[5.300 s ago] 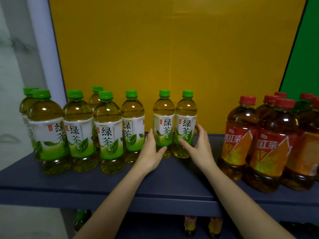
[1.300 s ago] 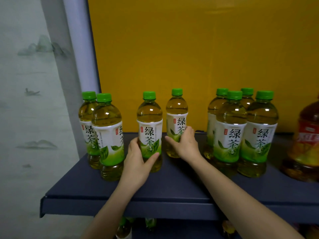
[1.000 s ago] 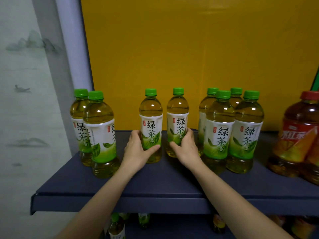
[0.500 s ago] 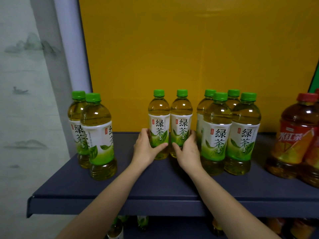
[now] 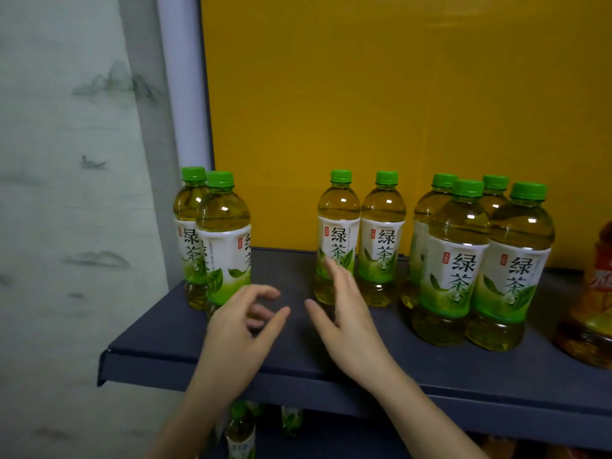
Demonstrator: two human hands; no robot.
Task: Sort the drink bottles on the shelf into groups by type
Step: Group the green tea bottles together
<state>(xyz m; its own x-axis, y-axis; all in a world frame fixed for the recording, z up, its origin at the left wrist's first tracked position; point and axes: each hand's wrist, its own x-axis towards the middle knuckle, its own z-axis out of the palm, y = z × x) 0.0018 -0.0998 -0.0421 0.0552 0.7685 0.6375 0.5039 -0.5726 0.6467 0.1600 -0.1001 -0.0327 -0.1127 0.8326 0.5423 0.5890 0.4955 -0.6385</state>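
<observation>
A yellow back panel (image 5: pixel 397 120) fills the upper right of the frame, and a pale wall with faint ink mountains (image 5: pixel 66 193) fills the left. A dark blue shelf (image 5: pixel 430 369) runs across the lower half.

On it stand green tea bottles, all upright with green caps. A cluster of four (image 5: pixel 480 260) sits right of centre, packed close. A pair (image 5: pixel 361 236) stands side by side at centre, touching. Another pair (image 5: pixel 215 236) stands at the shelf's left end, one behind the other. At the far right edge, part of a red tea bottle (image 5: pixel 592 313) shows.

My right hand (image 5: pixel 347 319) is in the lower centre, fingers spread and pointing up, empty; its fingertips overlap the left bottle of the centre pair, though I cannot tell if they touch it. My left hand (image 5: pixel 241 323) hovers lower left of centre, its grip loosely curled and wide, holding nothing, just beside the front bottle of the left pair.

Below the shelf, a few more green tea bottles (image 5: pixel 241 432) peek out.
</observation>
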